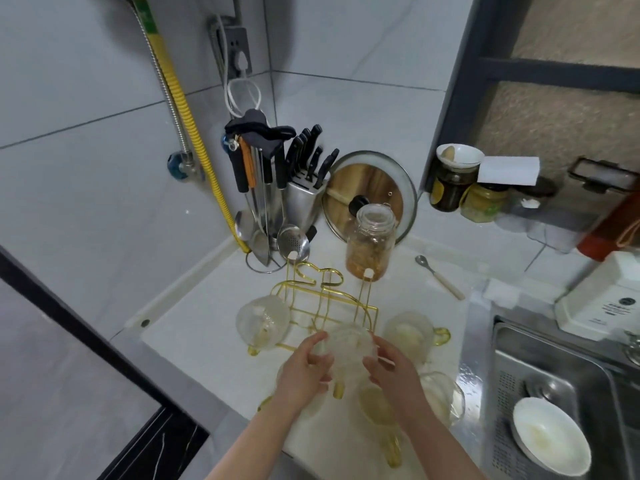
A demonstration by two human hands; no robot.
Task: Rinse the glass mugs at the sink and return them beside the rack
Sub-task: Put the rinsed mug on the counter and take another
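Both hands, left (302, 370) and right (393, 370), each close a grip on one glass mug (348, 346) held above the bench (194, 327), at the gold rack's (322, 299) six o'clock.

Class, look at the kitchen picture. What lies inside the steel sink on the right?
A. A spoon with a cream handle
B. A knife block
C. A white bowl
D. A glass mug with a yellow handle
C: a white bowl sits in the sink, while both hands hold a glass mug over the counter.
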